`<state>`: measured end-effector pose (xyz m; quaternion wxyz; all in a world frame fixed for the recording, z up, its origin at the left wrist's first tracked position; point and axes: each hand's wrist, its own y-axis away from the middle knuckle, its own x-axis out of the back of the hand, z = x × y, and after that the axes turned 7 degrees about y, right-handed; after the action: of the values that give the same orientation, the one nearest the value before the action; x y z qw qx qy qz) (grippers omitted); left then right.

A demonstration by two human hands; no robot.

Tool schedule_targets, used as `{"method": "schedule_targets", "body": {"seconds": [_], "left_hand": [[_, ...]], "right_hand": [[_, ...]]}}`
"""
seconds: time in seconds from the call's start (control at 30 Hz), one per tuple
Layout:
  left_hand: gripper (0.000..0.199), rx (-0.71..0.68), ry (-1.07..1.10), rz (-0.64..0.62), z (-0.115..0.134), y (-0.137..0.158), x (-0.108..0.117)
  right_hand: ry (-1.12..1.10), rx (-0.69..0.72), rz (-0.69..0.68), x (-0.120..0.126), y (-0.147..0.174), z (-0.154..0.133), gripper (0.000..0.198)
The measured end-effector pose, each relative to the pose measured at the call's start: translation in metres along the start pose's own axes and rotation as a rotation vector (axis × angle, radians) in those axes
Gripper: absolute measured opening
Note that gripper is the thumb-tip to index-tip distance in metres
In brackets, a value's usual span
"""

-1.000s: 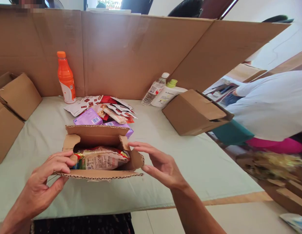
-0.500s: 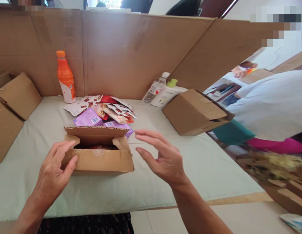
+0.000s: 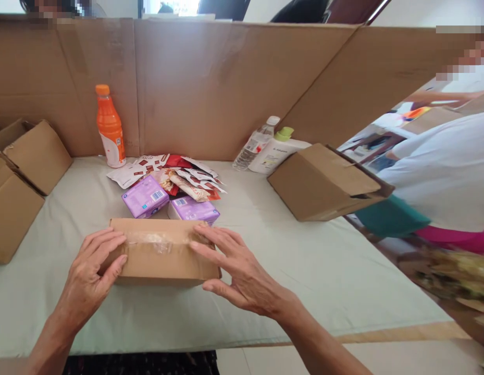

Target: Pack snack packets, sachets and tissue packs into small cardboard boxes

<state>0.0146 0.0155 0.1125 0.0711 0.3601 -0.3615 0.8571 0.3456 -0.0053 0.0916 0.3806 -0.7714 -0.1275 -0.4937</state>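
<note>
On pale green cloth, a carton lies between left grip and right grip, both unclenched against its ends

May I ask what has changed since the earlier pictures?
The box has closed, its flaps folded down, hiding the packet inside. The right hand, briefly off it, now rests on its right end. The left hand stays at the left end; the orange bottle stands unmoved.

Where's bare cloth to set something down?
Bare cloth: between the right hand and the carton on the right; between the left hand and leftmost cardboard; in front of the taped box. Crowded: behind that box, with purple packs and snack packets; back right, around two bottles.
</note>
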Motion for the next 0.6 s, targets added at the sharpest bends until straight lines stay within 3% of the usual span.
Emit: {"method": "schedule_targets", "body": {"seconds": [0.13, 0.33, 0.6], "left_hand": [[0.020, -0.034, -0.031, 0.007, 0.001, -0.002, -0.001], [0.026, 0.031, -0.070, -0.038, 0.000, -0.002, -0.004], [0.022, -0.029, -0.025, 0.106, -0.002, 0.009, -0.009]], "right_hand": [[0.059, 0.055, -0.169, 0.011, -0.018, 0.005, 0.061], [-0.049, 0.048, -0.420, 0.012, -0.047, 0.015, 0.070], [-0.008, 0.024, -0.495, 0.021, -0.058, -0.002, 0.077]]}}
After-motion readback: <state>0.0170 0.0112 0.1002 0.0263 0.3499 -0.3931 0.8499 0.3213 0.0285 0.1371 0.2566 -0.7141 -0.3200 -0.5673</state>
